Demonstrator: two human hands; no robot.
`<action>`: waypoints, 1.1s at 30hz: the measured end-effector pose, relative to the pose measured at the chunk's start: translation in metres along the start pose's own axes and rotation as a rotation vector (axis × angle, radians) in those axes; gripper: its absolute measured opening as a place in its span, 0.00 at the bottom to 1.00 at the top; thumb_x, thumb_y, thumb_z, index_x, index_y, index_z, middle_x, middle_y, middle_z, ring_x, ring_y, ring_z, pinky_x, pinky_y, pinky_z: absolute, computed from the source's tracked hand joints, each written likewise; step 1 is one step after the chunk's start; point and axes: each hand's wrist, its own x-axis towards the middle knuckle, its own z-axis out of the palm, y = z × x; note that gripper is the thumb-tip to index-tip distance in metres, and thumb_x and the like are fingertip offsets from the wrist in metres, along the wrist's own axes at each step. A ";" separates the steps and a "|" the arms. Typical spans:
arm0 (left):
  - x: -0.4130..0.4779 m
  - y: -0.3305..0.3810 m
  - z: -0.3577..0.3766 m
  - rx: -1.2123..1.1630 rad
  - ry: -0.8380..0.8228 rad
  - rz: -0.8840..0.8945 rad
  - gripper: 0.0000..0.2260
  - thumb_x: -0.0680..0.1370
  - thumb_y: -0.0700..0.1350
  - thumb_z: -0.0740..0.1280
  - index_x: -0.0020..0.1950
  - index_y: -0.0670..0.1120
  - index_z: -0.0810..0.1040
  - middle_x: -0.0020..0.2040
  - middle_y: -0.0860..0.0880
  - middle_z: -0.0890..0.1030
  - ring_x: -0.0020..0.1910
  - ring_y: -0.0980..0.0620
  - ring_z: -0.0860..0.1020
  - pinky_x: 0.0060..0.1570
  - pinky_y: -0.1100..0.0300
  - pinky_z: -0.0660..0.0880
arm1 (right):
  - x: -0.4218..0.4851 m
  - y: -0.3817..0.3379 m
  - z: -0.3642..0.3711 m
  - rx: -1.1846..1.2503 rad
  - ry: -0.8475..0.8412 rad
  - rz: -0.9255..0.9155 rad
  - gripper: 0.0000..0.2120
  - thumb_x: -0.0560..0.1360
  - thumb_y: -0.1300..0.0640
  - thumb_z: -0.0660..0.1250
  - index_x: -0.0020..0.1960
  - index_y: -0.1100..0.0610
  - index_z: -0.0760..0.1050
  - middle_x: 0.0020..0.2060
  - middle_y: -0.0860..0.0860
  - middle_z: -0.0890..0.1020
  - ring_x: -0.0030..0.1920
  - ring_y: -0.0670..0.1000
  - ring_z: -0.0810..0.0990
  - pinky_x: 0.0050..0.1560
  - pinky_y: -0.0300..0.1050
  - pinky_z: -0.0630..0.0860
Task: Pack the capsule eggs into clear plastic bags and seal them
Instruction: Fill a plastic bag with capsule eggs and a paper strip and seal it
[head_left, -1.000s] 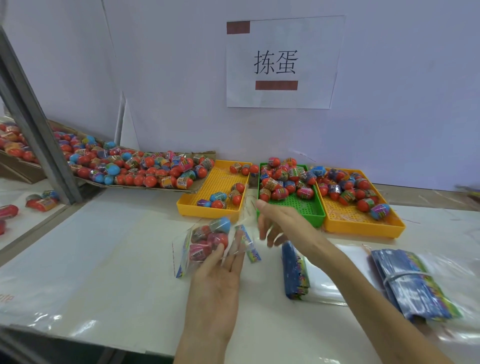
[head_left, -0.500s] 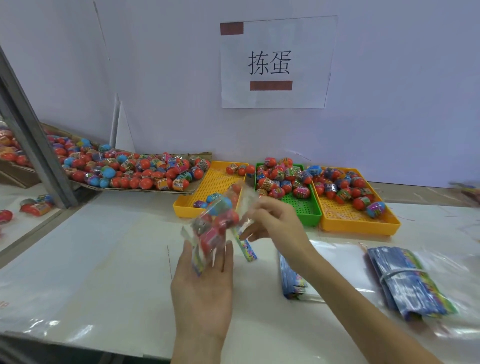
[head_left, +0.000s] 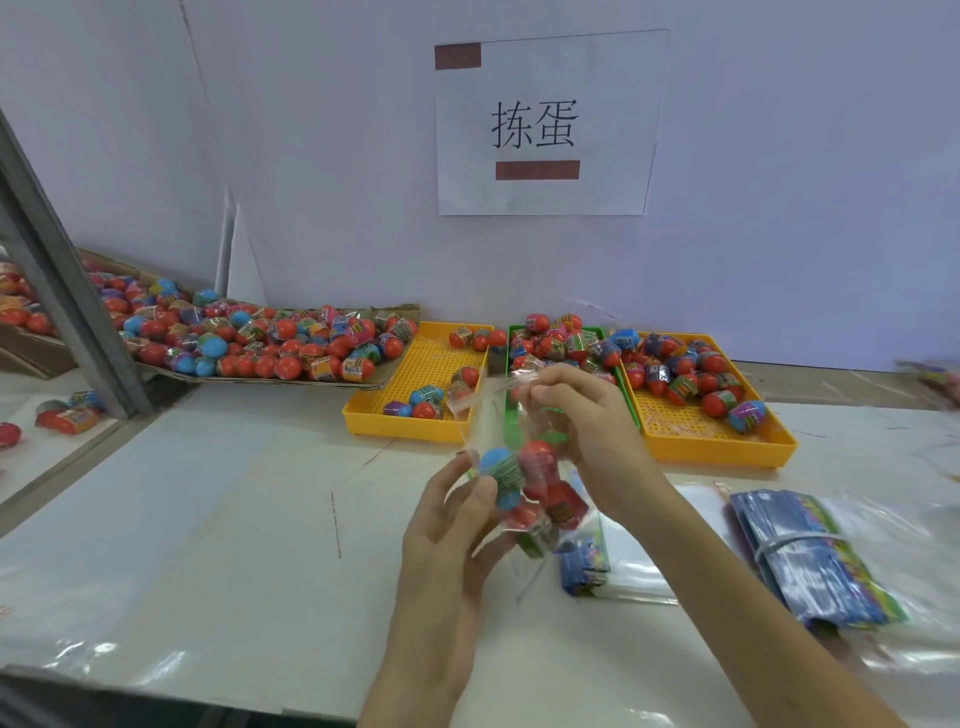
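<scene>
Clear plastic bag (head_left: 511, 467) of capsule eggs (head_left: 524, 480) held above table (head_left: 208, 519). Left hand (head_left: 447, 525) grips its lower part; right hand (head_left: 587, 415) pinches the top.

Filled clear bag (head_left: 524, 488) now lifted upright off the table, right hand (head_left: 576, 415) newly pinching its top.

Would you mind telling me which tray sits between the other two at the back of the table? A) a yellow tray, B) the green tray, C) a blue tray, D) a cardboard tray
B: the green tray, partly hidden behind the right hand, stands between the left yellow tray and the right yellow tray.
</scene>
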 end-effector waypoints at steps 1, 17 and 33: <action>0.000 -0.001 0.000 0.012 0.018 0.024 0.27 0.68 0.55 0.74 0.65 0.48 0.80 0.58 0.44 0.85 0.53 0.47 0.84 0.45 0.59 0.81 | -0.001 -0.001 0.000 -0.044 -0.045 0.004 0.17 0.79 0.66 0.64 0.36 0.51 0.81 0.36 0.52 0.82 0.33 0.47 0.79 0.26 0.42 0.75; 0.003 -0.003 -0.006 -0.041 0.470 0.110 0.07 0.81 0.44 0.68 0.49 0.47 0.87 0.48 0.46 0.88 0.47 0.50 0.87 0.43 0.53 0.83 | -0.008 0.017 0.008 -0.689 0.018 -0.480 0.10 0.71 0.62 0.75 0.41 0.52 0.75 0.32 0.47 0.75 0.32 0.47 0.72 0.33 0.41 0.71; -0.001 -0.011 0.000 0.419 0.436 0.369 0.11 0.81 0.42 0.68 0.44 0.57 0.84 0.39 0.56 0.86 0.42 0.59 0.85 0.37 0.71 0.77 | -0.012 0.023 0.017 -0.782 -0.277 -0.649 0.03 0.75 0.57 0.75 0.47 0.52 0.85 0.39 0.44 0.80 0.39 0.46 0.76 0.43 0.54 0.76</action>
